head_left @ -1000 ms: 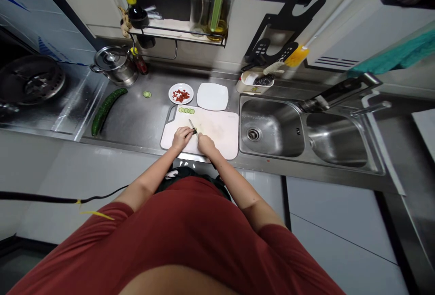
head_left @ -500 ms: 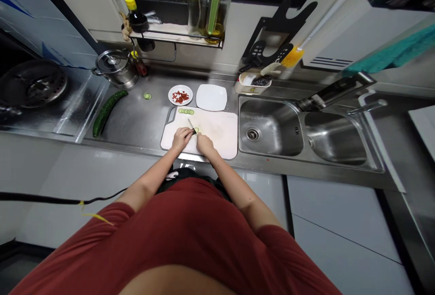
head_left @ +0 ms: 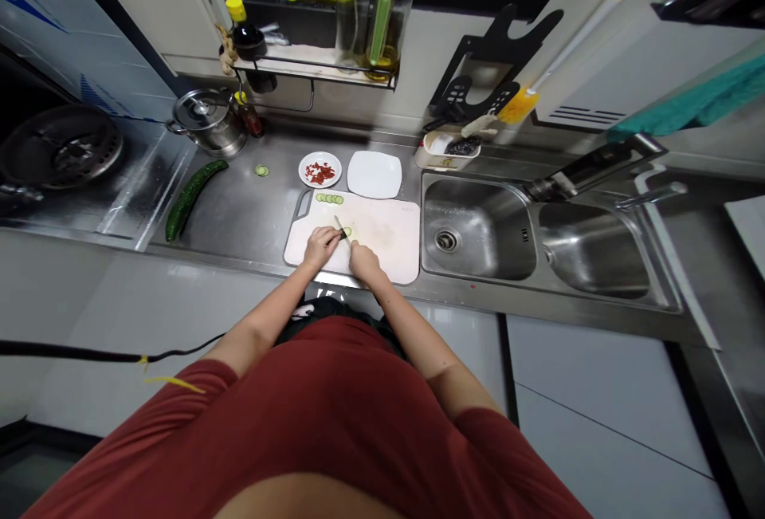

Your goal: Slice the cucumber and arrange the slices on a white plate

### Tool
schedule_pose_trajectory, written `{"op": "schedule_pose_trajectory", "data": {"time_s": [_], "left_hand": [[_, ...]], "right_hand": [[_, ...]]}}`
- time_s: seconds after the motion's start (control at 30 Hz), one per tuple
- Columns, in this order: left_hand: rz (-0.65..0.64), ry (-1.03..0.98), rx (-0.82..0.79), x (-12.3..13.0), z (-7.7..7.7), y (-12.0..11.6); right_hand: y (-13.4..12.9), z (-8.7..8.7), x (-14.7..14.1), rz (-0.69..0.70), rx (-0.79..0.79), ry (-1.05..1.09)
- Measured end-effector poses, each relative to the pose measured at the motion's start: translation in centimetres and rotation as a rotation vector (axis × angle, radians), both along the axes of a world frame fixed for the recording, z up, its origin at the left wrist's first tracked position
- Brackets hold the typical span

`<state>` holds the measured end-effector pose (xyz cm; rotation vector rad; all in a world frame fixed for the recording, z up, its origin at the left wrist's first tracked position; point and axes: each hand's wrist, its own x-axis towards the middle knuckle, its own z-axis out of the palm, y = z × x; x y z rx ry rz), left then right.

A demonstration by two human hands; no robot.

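Note:
My left hand (head_left: pixel 321 246) is closed on a short dark-green piece of cucumber (head_left: pixel 343 234), pressed down on the white cutting board (head_left: pixel 388 236). In my right hand (head_left: pixel 364 261) is a knife (head_left: pixel 339 225), its handle hidden in the fist and its blade slanting up and left beside the cut end of the piece. A pale cucumber slice shows right by the blade. Toward the board's top left lies a row of overlapping cucumber slices (head_left: pixel 329 198). Behind the board stand a round plate (head_left: pixel 304 171) of chopped red bits and a white square plate (head_left: pixel 374 174).
A long whole cucumber (head_left: pixel 192 198) and a few slices (head_left: pixel 261 171) lie on the steel counter to the left. Beyond are a lidded pot (head_left: pixel 209 122) and a sauce bottle (head_left: pixel 249 115). A double sink (head_left: pixel 478 224) adjoins the board's right. Above hangs a bottle shelf (head_left: pixel 311 68).
The view has shifted slightly. My right hand and the knife have moved a little away from the cucumber piece; my left hand keeps its hold.

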<state>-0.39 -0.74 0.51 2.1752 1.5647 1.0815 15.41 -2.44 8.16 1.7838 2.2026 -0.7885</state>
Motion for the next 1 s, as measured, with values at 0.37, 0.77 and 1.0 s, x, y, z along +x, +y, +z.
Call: {"op": "schedule_pose_trajectory", "data": {"time_s": [0.37, 0.77, 1.0], "left_hand": [[0.004, 0.003, 0.0, 0.0, 0.2, -0.1], [0.012, -0.015, 0.006, 0.0, -0.1, 0.0], [0.012, -0.007, -0.008, 0.1, 0.1, -0.1]], "right_hand": [[2.3, 0.4, -1.4, -0.032, 0.016, 0.068], [-1.4, -0.5, 1.1, -0.028, -0.009, -0.022], [0.1, -0.2, 0.1, -0.017, -0.008, 0.013]]}}
